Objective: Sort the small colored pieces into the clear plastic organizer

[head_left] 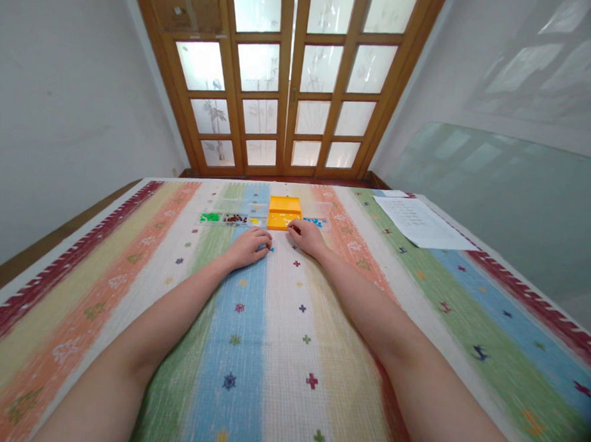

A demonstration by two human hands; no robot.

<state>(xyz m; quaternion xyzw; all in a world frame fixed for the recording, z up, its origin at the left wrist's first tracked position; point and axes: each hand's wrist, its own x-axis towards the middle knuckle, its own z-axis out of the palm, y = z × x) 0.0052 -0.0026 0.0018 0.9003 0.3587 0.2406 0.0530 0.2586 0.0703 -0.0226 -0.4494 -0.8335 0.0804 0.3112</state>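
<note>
Both your arms reach far out over the striped cloth (pixel 277 353). Your left hand (pixel 248 247) lies on the blue stripe, palm down. Its fingers are bent and close together. A few blue beads (pixel 269 249) lie on the cloth right at its fingertips. The beads are so small that you cannot tell if the fingers hold one or only touch them.

Your right hand (pixel 307 237) lies just beside the left one, a little farther out. Its fingertips are close together and point at the near edge of the orange tray (pixel 283 213). There is a tiny red spot at those fingertips. It is too small to tell what it is, or if the fingers pinch it.

The tray sits in the middle of the cloth, just past both hands. A clear box (pixel 248 213) sits behind it and sticks out on both sides. On the left it holds green beads (pixel 209 217) and brown beads (pixel 235 218). On the right it holds more blue ones.

A paper (pixel 420 222) lies flat, well off to the right. A wooden door (pixel 289 80) with glass panes stands behind the cloth.
</note>
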